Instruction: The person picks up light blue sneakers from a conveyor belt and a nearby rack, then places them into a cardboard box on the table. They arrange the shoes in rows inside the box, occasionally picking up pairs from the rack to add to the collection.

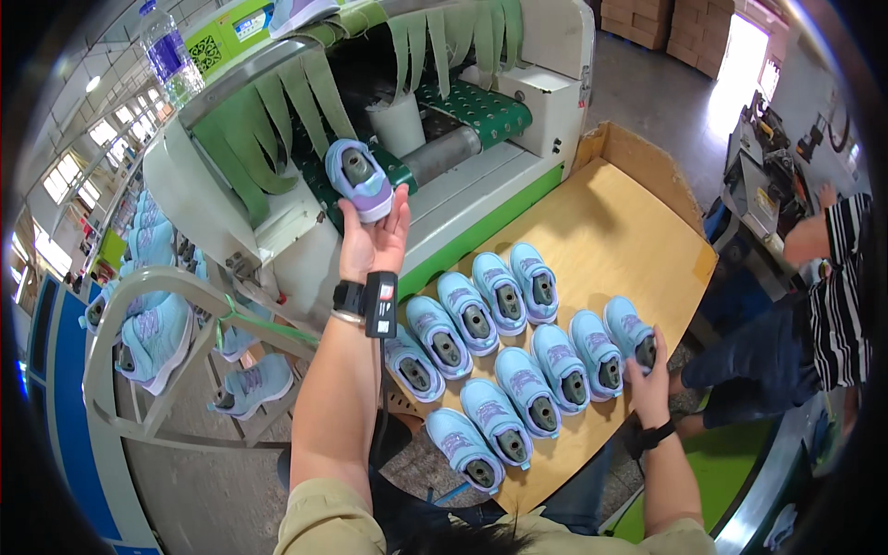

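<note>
Left hand (372, 242) fingers grasping a light-blue shoe (359, 178) lifted at the conveyor mouth, far left; right hand (647, 375) fingers clenched on the end shoe (633, 334) of the near row on the wooden desk (638, 240). Judgement: keep the lifted shoe level, set it toe-aligned beside the far row (481, 310), soles flat, rows not touching

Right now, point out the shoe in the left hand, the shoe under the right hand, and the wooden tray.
Lifted shoe (359, 180), head view, purple upper.
Touched shoe (631, 333), head view, blue upper.
Wooden tray (620, 231), head view, bare board.
</note>
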Demonstrator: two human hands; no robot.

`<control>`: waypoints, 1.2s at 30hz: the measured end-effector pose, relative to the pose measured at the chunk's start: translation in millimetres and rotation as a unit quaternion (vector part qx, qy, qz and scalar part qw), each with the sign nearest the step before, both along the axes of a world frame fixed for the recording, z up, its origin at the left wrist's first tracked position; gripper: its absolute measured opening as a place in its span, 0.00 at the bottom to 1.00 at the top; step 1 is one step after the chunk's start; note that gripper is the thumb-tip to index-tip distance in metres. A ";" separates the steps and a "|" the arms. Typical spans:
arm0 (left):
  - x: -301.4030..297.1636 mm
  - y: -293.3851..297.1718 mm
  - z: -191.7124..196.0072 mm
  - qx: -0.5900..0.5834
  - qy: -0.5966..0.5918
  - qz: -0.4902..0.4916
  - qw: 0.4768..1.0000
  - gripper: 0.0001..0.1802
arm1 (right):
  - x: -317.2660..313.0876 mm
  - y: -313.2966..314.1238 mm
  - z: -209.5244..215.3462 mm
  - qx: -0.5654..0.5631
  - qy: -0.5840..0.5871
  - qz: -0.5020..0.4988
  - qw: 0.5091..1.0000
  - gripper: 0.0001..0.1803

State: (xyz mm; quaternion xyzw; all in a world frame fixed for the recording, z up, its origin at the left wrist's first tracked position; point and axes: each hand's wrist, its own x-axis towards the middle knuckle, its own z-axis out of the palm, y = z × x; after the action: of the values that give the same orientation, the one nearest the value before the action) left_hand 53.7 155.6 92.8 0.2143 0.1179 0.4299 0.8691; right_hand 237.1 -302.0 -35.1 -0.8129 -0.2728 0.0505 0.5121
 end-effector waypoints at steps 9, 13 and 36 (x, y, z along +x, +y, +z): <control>-32.9 -56.2 1.1 0.096 0.136 -0.140 0.976 0.36 | 54.1 209.3 194.5 0.234 -0.241 0.132 0.932 0.38; -26.7 -121.9 -27.6 0.567 0.396 -0.184 0.699 0.42 | 120.3 363.1 211.7 0.176 -0.297 0.132 0.929 0.41; -51.7 -146.1 -83.9 0.710 0.593 -0.126 0.359 0.60 | 171.3 173.1 -14.6 -0.230 0.045 0.143 0.962 0.39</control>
State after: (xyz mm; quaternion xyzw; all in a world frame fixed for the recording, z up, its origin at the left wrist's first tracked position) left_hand 2.0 9.5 8.9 0.9635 0.2257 0.0015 0.1440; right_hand 408.4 -128.9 -49.7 -0.8583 -0.3435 0.2214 0.3102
